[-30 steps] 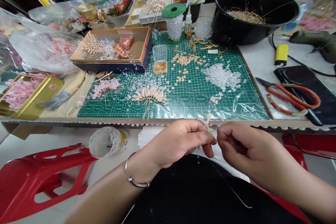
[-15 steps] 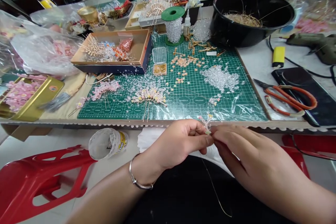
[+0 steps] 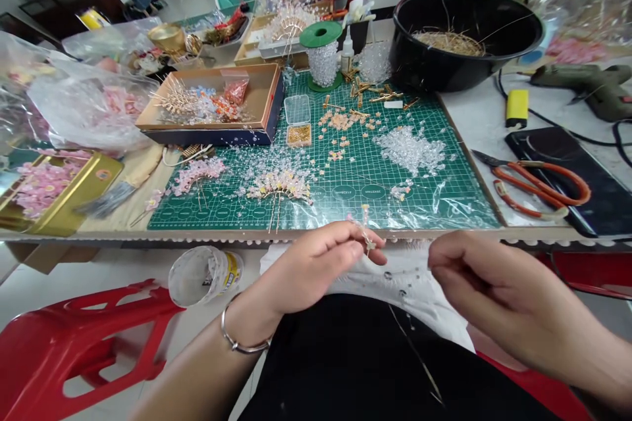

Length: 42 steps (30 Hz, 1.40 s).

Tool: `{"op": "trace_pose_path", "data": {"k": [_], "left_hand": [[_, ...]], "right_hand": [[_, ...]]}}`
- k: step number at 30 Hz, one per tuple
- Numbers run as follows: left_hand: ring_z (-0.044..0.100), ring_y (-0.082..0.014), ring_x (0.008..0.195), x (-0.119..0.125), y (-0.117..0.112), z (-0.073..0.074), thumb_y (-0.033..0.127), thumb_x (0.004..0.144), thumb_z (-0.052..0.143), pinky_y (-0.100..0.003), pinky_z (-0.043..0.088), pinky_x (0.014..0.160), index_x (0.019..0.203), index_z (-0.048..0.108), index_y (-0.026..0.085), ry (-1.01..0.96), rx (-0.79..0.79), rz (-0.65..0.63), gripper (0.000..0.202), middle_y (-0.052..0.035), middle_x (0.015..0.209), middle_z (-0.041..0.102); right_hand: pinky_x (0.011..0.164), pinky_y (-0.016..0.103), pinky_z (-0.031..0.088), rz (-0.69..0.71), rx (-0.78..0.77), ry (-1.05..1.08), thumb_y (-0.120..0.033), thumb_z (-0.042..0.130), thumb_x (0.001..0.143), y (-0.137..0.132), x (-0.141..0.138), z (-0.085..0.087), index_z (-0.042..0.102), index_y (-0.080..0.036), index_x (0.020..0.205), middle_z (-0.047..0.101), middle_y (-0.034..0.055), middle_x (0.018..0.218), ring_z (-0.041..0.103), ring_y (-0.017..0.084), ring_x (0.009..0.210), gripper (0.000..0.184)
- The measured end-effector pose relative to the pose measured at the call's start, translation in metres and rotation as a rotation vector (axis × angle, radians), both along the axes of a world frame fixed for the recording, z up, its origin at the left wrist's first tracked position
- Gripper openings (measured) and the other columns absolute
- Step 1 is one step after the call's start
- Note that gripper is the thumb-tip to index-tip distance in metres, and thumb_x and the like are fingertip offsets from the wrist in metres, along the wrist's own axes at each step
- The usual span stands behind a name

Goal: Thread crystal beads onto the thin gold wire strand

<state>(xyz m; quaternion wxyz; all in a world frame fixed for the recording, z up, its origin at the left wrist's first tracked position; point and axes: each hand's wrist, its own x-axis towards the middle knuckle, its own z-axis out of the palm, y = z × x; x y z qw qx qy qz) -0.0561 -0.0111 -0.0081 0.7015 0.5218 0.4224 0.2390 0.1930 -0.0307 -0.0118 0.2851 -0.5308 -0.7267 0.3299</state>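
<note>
My left hand (image 3: 323,270), with a bangle at the wrist, pinches a small beaded flower sprig (image 3: 367,237) just off the table's front edge. Pink and yellow tips show on the sprig above the fingers. A thin gold wire (image 3: 417,355) hangs below, over the dark clothing on my lap. Apart from it to the right, my right hand (image 3: 494,283) has its fingers curled together; whatever is in them is too small to make out. On the green cutting mat (image 3: 340,207) beyond lie a beaded hair comb (image 3: 279,185), a pink flower comb (image 3: 200,174) and clear beads (image 3: 412,150).
Orange-handled pliers (image 3: 543,187) rest by a dark phone (image 3: 573,177) at right. A black basin (image 3: 467,72) stands behind the mat, beside a spool of beads (image 3: 323,62). At left are an open box (image 3: 261,95) and a gold tin (image 3: 93,191); a red stool (image 3: 44,342) stands below.
My hands have parted: the left moved slightly left with the sprig, the right moved away to the right with its fingers curled. The view has shifted a little.
</note>
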Motion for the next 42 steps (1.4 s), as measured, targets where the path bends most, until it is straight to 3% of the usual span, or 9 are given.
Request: {"op": "trace_pose_path", "data": {"k": [3, 8, 12, 17, 21, 26, 35, 39, 42], "left_hand": [[0.045, -0.009, 0.058, -0.002, 0.003, 0.0, 0.032, 0.103, 0.044, -0.026, 0.036, 0.058, 0.107, 0.068, 0.02, 0.075, 0.053, 0.028, 0.027, -0.0033, 0.099, 0.073], [0.06, -0.0151, 0.086, 0.017, 0.005, 0.003, 0.039, 0.103, 0.045, -0.029, 0.041, 0.082, 0.078, 0.066, 0.019, 0.304, 0.349, -0.056, 0.038, -0.0012, 0.087, 0.068], [0.062, -0.0168, 0.085, 0.02, 0.012, 0.0, 0.034, 0.101, 0.047, -0.031, 0.041, 0.08, 0.071, 0.062, 0.02, 0.459, 0.451, 0.059, 0.036, 0.001, 0.078, 0.066], [0.063, -0.0194, 0.105, -0.003, 0.022, -0.003, 0.038, 0.102, 0.044, -0.031, 0.042, 0.092, 0.072, 0.064, 0.02, 0.455, 0.436, 0.275, 0.04, -0.0027, 0.096, 0.072], [0.063, -0.0164, 0.082, -0.006, 0.027, -0.002, 0.044, 0.1, 0.049, -0.028, 0.045, 0.073, 0.081, 0.07, 0.021, 0.365, 0.312, 0.387, 0.036, -0.0034, 0.096, 0.074], [0.046, -0.0072, 0.057, 0.016, 0.028, 0.008, 0.04, 0.097, 0.055, -0.024, 0.034, 0.054, 0.083, 0.073, 0.019, 0.211, 0.158, 0.212, 0.032, -0.0026, 0.106, 0.073], [0.037, -0.0063, 0.052, 0.037, 0.021, 0.018, 0.046, 0.09, 0.065, -0.023, 0.03, 0.052, 0.072, 0.06, 0.017, -0.083, -0.171, 0.06, 0.035, 0.0035, 0.066, 0.059], [0.044, -0.0079, 0.054, 0.032, 0.022, 0.011, 0.041, 0.092, 0.061, -0.024, 0.034, 0.054, 0.077, 0.061, 0.018, -0.004, -0.105, 0.103, 0.028, -0.0003, 0.076, 0.069], [0.062, -0.0144, 0.076, 0.024, 0.025, 0.006, 0.037, 0.096, 0.054, -0.028, 0.047, 0.071, 0.079, 0.063, 0.019, 0.147, 0.076, 0.109, 0.026, -0.0035, 0.085, 0.074]], "right_hand": [[0.047, 0.028, 0.043, -0.025, -0.038, 0.059, -0.036, 0.057, 0.093, 0.002, 0.009, 0.003, 0.06, -0.026, 0.078, 0.057, 0.0012, 0.066, 0.053, 0.018, 0.058, 0.018], [0.036, 0.024, 0.025, -0.181, -0.313, 0.422, -0.043, 0.061, 0.093, 0.003, -0.001, 0.019, 0.061, -0.025, 0.081, 0.044, -0.0041, 0.059, 0.035, 0.012, 0.047, 0.022], [0.042, 0.026, 0.029, -0.25, -0.28, 0.668, -0.04, 0.065, 0.091, 0.007, -0.008, 0.031, 0.062, -0.026, 0.08, 0.042, -0.0042, 0.058, 0.036, 0.012, 0.052, 0.019], [0.047, 0.026, 0.033, -0.241, -0.022, 0.383, -0.032, 0.056, 0.097, 0.012, 0.002, 0.025, 0.058, -0.026, 0.083, 0.047, -0.0036, 0.065, 0.04, 0.013, 0.056, 0.016], [0.049, 0.025, 0.039, -0.094, 0.06, 0.139, -0.026, 0.052, 0.096, 0.011, 0.0, 0.016, 0.056, -0.027, 0.085, 0.051, -0.0033, 0.069, 0.047, 0.014, 0.06, 0.011], [0.045, 0.024, 0.036, -0.001, 0.007, 0.069, -0.019, 0.049, 0.095, 0.007, -0.016, 0.014, 0.052, -0.026, 0.079, 0.047, -0.0054, 0.063, 0.043, 0.013, 0.052, 0.018], [0.059, 0.027, 0.043, 0.06, -0.034, 0.018, -0.016, 0.047, 0.093, 0.003, -0.027, 0.006, 0.047, -0.026, 0.076, 0.058, -0.0031, 0.071, 0.056, 0.016, 0.066, 0.019], [0.052, 0.027, 0.039, 0.043, -0.041, -0.037, -0.023, 0.048, 0.095, 0.001, -0.024, 0.008, 0.053, -0.027, 0.083, 0.05, -0.0039, 0.066, 0.048, 0.015, 0.058, 0.014], [0.047, 0.028, 0.035, 0.007, -0.035, -0.043, -0.024, 0.049, 0.095, 0.0, -0.021, 0.01, 0.054, -0.027, 0.084, 0.044, -0.0052, 0.06, 0.044, 0.015, 0.051, 0.013]]}}
